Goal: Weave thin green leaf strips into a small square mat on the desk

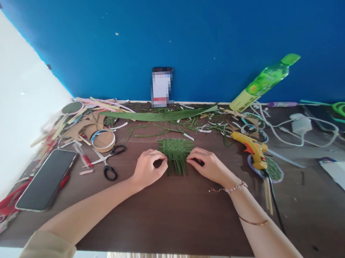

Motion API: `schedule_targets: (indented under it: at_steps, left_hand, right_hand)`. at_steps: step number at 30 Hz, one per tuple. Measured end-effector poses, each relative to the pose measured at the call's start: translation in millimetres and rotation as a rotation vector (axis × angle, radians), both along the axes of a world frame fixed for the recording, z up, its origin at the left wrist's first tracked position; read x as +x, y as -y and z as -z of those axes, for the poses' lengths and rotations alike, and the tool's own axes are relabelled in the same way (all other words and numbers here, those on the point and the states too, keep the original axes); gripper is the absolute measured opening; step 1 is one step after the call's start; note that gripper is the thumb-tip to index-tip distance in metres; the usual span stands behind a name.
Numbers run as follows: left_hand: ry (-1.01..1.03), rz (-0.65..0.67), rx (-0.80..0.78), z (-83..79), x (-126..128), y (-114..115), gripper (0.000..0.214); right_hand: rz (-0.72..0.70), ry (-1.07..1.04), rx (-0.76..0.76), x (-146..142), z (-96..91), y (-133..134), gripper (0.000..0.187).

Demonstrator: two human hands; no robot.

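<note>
A small mat woven from green leaf strips [174, 149] lies on the dark brown table, with loose strip ends sticking out at its sides and front. At its lower left edge, my left hand [148, 167] is closed in a pinch, thumb and forefinger at the strip ends. My right hand [211, 166] pinches likewise at the lower right edge, a bracelet on its wrist. What lies exactly between the fingertips is too small to make out fully. Behind the mat stretches a long green leaf [160, 115] among thin leaf scraps.
Left of my hands are black-handled scissors [107, 162], a tape roll [103, 140] and a phone [48, 179]. To the right lie a yellow glue gun [254, 149] and a white charger [301, 124]. A bottle [263, 82] and another phone [161, 87] lean against the blue wall.
</note>
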State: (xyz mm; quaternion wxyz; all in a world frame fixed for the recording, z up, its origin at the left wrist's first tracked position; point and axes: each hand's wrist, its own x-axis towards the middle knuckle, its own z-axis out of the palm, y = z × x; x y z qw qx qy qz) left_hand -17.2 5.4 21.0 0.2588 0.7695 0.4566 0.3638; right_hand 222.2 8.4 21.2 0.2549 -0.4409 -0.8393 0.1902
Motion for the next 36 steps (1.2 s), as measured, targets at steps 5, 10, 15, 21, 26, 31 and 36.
schedule_targets:
  at_steps: [5, 10, 15, 21, 26, 31, 36]
  left_hand:
    - [0.029, -0.013, -0.045, 1.5, -1, -2, 0.017]
    - [0.107, -0.046, -0.110, 3.5, -1, -4, 0.019]
    - [0.040, 0.041, -0.067, 2.1, -2, -3, 0.021]
    - [-0.245, 0.123, 0.206, -2.9, -2, 10, 0.023]
    - [-0.413, 0.175, 0.385, 3.0, -1, 15, 0.028]
    - [-0.463, 0.207, 0.455, 7.2, -3, 13, 0.030]
    - [-0.467, 0.216, 0.497, 5.6, -3, 11, 0.032]
  right_hand:
    - [-0.010, -0.008, -0.009, 1, 1.5, 0, 0.016]
    - [-0.014, -0.015, -0.006, 2, 2.1, -1, 0.016]
    - [-0.008, 0.002, 0.000, 0, 2.2, 0, 0.015]
    - [0.012, 0.010, 0.002, 3, 0.3, 1, 0.010]
    - [0.010, -0.003, -0.015, 5, 1.2, 0, 0.014]
    - [0.000, -0.007, -0.014, 5, 3.0, -1, 0.016]
    - [-0.005, -0.004, 0.013, 4, 4.0, -1, 0.015]
